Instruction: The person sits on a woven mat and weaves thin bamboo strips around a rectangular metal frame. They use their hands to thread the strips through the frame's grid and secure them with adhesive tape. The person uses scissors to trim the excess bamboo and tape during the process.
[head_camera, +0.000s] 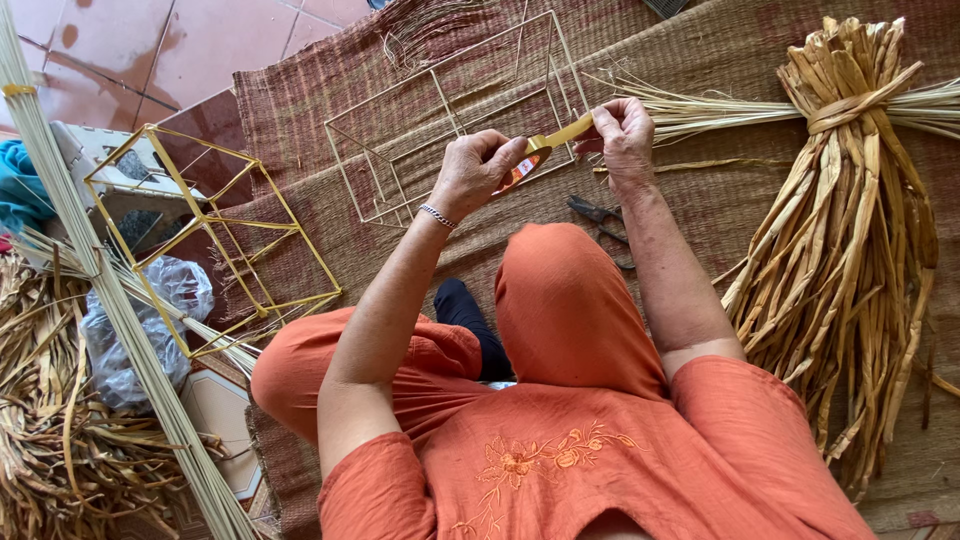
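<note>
The left hand (475, 170) pinches a small knife (530, 160), and the right hand (622, 128) pinches a yellow strip (568, 132), both above the raised knee (560, 290). The blade might slip and cut a finger, or split the strip.

- I see a brown woven mat (700, 60) spread over the reddish tile floor (150, 50).
- At right, a tied bundle of dried leaves (850, 250) lies on it.
- Top centre, a bare wire frame (450, 110); just below, dark scissors (595, 212).
- At left, a yellow wire frame (210, 230).
</note>
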